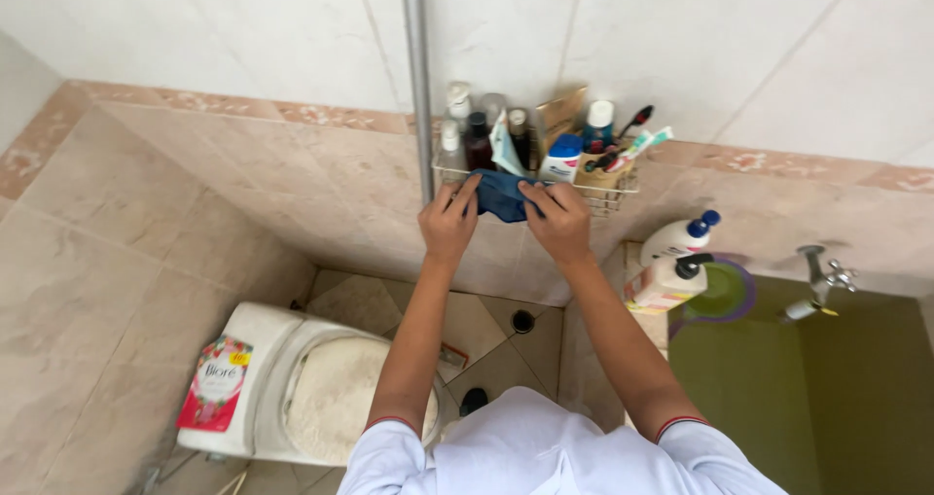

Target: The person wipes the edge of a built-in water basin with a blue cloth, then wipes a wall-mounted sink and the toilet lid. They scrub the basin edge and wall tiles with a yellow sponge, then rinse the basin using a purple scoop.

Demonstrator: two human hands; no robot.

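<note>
Both hands up at wire rack [615,199] on wall: L hand [447,225] and R hand [557,221] each pinching blue cloth [499,195], pressed against rack's front edge. Bottles [477,141] & tubes not taken out, so wiping looks barely begun, prob. front rail only. Rest of rack and pump bottles [671,262] on ledge below untouched.

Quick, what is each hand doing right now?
Left hand: closed on the blue cloth, at the wire rack.
Right hand: closed on the same cloth.
</note>
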